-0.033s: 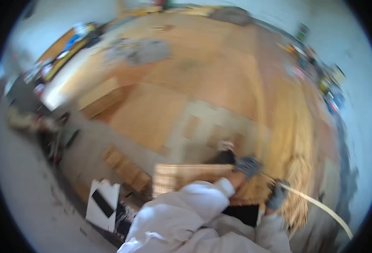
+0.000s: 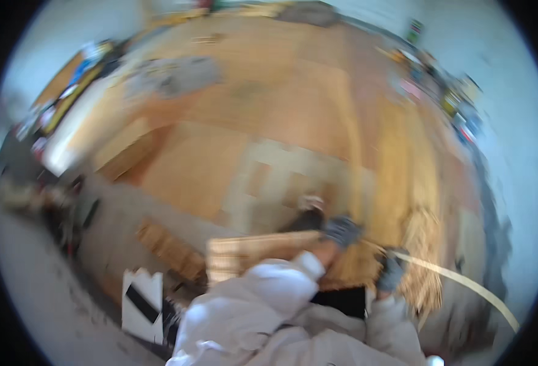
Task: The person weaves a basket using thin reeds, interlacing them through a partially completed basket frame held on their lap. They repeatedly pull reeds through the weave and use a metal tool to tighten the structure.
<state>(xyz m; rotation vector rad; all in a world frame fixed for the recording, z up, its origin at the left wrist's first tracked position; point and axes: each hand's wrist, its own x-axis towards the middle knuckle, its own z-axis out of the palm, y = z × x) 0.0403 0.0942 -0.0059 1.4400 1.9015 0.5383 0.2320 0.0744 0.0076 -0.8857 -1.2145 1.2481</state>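
Observation:
My right hand, in a grey glove, is closed around a long pale flat strip, apparently bamboo or wood. The strip bows out to the right and down toward the lower right rim. My left hand, also in a grey glove, is just left of the strip's near end; motion blur hides its fingers. Beside my left wrist lies a light-brown stack of slats, partly covered by my white sleeve. A frayed bundle of thin strips lies right of my right hand.
Long yellowish strips run along the floor ahead on the right. Another brown slat bundle and a white board with a black bar lie at left. A grey heap is farther off. Clutter lines the right wall.
The whole view has shifted, so the scene sits slightly farther left. Both hands stay near the strip, and a short piece of it now shows between them.

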